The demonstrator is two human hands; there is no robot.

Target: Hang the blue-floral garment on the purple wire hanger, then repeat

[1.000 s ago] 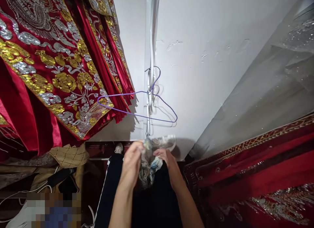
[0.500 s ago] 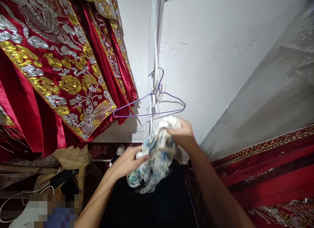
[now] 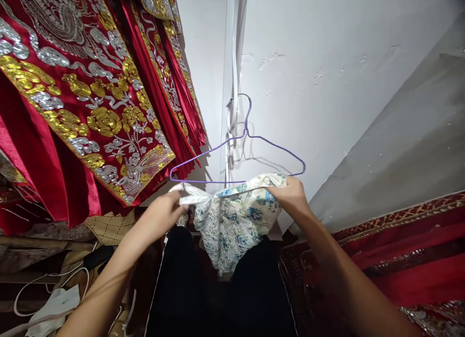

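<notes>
A white garment with blue and green flowers (image 3: 240,216) is stretched between both hands, its lower part hanging gathered and wrinkled. My left hand (image 3: 163,211) pinches a white strap-like end at its left upper corner. On the other side my right hand (image 3: 292,194) grips the top edge at the right corner. Just behind that edge a purple wire hanger (image 3: 236,137) hangs by its hook from a white strip (image 3: 234,61) on the wall. The garment covers part of the hanger's bottom bar; whether they touch I cannot tell.
Red costumes with gold and silver embroidery (image 3: 105,129) hang at the left, close to the hanger. More red fabric (image 3: 410,250) lies at the lower right. A white cable (image 3: 22,298) and a tan quilted item (image 3: 111,226) are at the lower left.
The garment was bunched up between my hands and is now spread wide along its upper edge. My hands have moved apart, the left one up and leftward. The hanger appears larger and turned.
</notes>
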